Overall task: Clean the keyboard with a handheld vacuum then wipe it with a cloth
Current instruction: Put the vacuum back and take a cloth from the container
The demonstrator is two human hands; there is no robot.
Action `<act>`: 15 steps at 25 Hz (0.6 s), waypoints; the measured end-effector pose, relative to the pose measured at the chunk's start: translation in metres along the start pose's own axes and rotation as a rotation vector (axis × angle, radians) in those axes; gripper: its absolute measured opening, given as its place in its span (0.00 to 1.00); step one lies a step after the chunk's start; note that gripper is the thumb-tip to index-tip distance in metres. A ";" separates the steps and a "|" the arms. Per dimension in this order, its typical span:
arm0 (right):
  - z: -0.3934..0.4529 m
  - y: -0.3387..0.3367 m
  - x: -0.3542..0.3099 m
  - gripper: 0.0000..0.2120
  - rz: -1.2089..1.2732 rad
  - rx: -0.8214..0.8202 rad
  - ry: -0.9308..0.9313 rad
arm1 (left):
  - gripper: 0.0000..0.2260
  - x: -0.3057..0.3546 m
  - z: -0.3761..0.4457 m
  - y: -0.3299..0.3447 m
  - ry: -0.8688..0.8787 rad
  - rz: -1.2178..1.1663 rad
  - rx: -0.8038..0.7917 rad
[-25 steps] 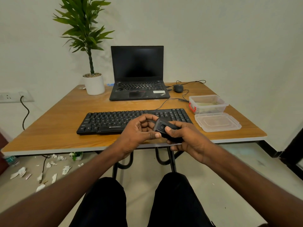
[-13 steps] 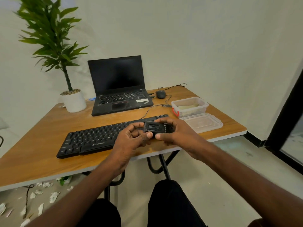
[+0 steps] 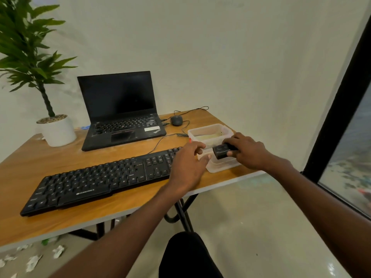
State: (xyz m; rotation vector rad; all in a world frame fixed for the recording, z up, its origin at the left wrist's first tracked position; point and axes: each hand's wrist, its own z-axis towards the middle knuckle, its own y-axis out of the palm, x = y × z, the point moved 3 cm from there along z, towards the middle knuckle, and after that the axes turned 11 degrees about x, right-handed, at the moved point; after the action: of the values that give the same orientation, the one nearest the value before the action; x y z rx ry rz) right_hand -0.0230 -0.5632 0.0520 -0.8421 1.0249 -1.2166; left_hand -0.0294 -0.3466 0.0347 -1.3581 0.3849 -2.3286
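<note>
1 vacuum (image 3: 220,151) (right hand (image 3: 248,152) gripping), 1 keyboard (image 3: 104,178).

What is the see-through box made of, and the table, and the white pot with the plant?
The box looks like clear, slightly cloudy plastic: you can see through its walls. The table top looks like wood or a wood-look laminate, with brown grain lines and a pale edge strip. The pot looks smooth, matte and white, maybe ceramic or plastic; I can't tell which.

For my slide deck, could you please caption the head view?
Right hand holds small black handheld vacuum over clear plastic lid, beside black keyboard.
</note>
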 end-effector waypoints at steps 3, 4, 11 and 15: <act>0.006 0.006 0.006 0.22 -0.102 -0.149 -0.064 | 0.12 -0.003 0.006 0.004 0.015 0.006 0.091; 0.008 0.008 0.006 0.22 -0.100 -0.159 -0.067 | 0.11 -0.003 0.008 0.004 0.027 0.008 0.114; 0.032 -0.018 -0.018 0.11 0.391 0.433 0.045 | 0.15 -0.006 0.059 0.003 0.224 0.302 0.026; 0.095 0.001 -0.027 0.12 0.224 0.200 0.030 | 0.12 -0.020 0.092 0.010 0.166 0.414 -0.157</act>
State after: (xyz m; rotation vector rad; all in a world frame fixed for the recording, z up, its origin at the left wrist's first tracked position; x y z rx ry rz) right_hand 0.0659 -0.5378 0.0871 -0.5398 0.9746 -1.1211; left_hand 0.0617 -0.3486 0.0602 -1.0318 0.8300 -2.0983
